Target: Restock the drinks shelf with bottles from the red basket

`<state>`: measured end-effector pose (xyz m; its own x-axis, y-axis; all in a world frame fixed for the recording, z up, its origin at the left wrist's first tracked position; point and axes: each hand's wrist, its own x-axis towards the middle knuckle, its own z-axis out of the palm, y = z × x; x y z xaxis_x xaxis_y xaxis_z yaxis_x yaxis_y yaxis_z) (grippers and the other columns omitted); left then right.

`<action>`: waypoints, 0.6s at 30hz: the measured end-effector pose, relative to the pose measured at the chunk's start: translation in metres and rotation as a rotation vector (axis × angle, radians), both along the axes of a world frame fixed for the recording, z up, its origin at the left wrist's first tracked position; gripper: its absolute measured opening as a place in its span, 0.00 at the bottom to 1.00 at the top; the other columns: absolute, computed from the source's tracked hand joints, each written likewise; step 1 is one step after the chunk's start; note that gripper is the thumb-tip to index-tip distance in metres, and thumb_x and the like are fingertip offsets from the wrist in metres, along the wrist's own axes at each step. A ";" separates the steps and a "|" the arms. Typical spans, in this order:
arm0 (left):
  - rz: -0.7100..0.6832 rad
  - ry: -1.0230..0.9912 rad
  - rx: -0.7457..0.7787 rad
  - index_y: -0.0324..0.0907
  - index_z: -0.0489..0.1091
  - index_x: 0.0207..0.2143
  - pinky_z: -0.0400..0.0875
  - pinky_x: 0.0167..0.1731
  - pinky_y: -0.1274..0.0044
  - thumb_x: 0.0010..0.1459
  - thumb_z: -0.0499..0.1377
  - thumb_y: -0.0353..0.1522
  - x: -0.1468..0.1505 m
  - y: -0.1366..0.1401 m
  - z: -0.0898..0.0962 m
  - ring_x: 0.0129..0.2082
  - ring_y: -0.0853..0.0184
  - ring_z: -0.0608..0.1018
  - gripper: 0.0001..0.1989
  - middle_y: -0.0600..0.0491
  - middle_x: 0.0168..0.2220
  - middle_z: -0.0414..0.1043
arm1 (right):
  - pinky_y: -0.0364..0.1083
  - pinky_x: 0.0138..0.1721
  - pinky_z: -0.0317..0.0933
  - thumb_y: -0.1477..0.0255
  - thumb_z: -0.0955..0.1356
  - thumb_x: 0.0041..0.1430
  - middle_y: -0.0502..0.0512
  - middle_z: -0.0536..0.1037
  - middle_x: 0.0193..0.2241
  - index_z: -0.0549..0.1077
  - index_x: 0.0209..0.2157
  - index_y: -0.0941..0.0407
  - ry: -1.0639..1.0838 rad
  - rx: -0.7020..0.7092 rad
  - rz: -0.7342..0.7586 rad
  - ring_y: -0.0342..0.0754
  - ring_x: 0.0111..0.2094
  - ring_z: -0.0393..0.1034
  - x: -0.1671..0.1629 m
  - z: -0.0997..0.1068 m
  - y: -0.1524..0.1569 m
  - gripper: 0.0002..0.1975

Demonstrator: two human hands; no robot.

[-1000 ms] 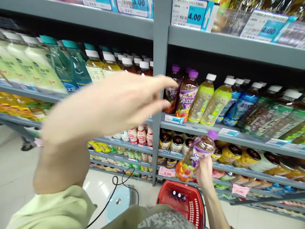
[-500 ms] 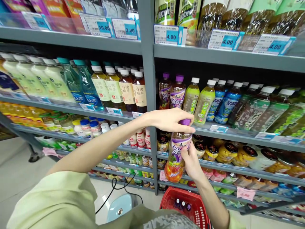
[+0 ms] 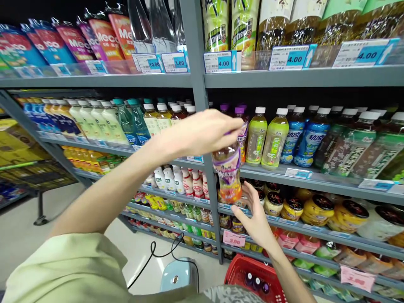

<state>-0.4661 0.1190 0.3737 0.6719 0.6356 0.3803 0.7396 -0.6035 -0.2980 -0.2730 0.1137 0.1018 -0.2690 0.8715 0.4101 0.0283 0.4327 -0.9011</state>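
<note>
A drink bottle (image 3: 227,174) with a purple and orange label hangs upright in front of the middle shelf's edge. My left hand (image 3: 210,131) grips it from above around the neck; the cap is hidden in my fingers. Below and to the right of the bottle, my right hand (image 3: 254,216) is open, thumb and fingers spread and apart from it. Behind my left fingers stands a similar purple-capped bottle (image 3: 242,134). Right of that are green-labelled bottles with white caps (image 3: 256,136).
Blue-labelled bottles (image 3: 311,136) continue along the shelf (image 3: 315,179). Jars with black lids (image 3: 322,208) fill the shelf below. A red basket (image 3: 233,273) holding several bottles sits on the floor, near a pale blue stool (image 3: 176,273) and a black cable (image 3: 151,254).
My left hand has raised the bottle up and left toward the shelf. My right hand has let go of the bottle's side and opened. The view has shifted slightly left.
</note>
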 end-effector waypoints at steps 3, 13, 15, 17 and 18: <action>0.078 0.042 0.135 0.42 0.66 0.33 0.58 0.32 0.72 0.71 0.45 0.36 -0.007 0.001 0.030 0.24 0.68 0.61 0.16 0.54 0.26 0.62 | 0.57 0.63 0.66 0.59 0.70 0.67 0.64 0.67 0.65 0.56 0.68 0.50 0.043 -0.013 -0.005 0.54 0.63 0.67 0.010 -0.015 0.000 0.34; 0.206 0.003 0.295 0.41 0.69 0.38 0.61 0.39 0.73 0.70 0.47 0.33 -0.014 0.018 0.058 0.28 0.68 0.59 0.13 0.52 0.31 0.68 | 0.53 0.54 0.71 0.57 0.70 0.67 0.62 0.75 0.56 0.65 0.61 0.51 0.097 -0.071 -0.080 0.53 0.56 0.73 0.036 -0.044 -0.007 0.26; 0.200 -0.002 0.285 0.41 0.71 0.39 0.62 0.39 0.73 0.69 0.48 0.31 -0.011 0.025 0.051 0.30 0.68 0.64 0.13 0.51 0.33 0.72 | 0.52 0.54 0.71 0.56 0.70 0.67 0.61 0.76 0.55 0.65 0.60 0.51 0.118 -0.080 -0.089 0.52 0.55 0.73 0.039 -0.047 -0.009 0.25; 0.200 0.021 0.289 0.40 0.73 0.40 0.63 0.38 0.72 0.68 0.48 0.31 -0.009 0.033 0.045 0.30 0.67 0.68 0.13 0.50 0.34 0.74 | 0.51 0.54 0.71 0.56 0.70 0.67 0.61 0.76 0.54 0.66 0.59 0.51 0.137 -0.095 -0.096 0.52 0.54 0.74 0.042 -0.049 -0.010 0.25; 0.193 0.032 0.293 0.41 0.74 0.41 0.64 0.37 0.72 0.67 0.49 0.31 -0.007 0.037 0.042 0.30 0.67 0.70 0.14 0.50 0.34 0.75 | 0.51 0.54 0.71 0.56 0.70 0.67 0.61 0.76 0.54 0.66 0.59 0.51 0.145 -0.103 -0.098 0.51 0.54 0.74 0.044 -0.050 -0.011 0.24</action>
<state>-0.4731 0.1556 0.4155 0.5645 0.6194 0.5456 0.8191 -0.3391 -0.4627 -0.2294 0.1030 0.0522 -0.1254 0.9299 0.3459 -0.0678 0.3398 -0.9381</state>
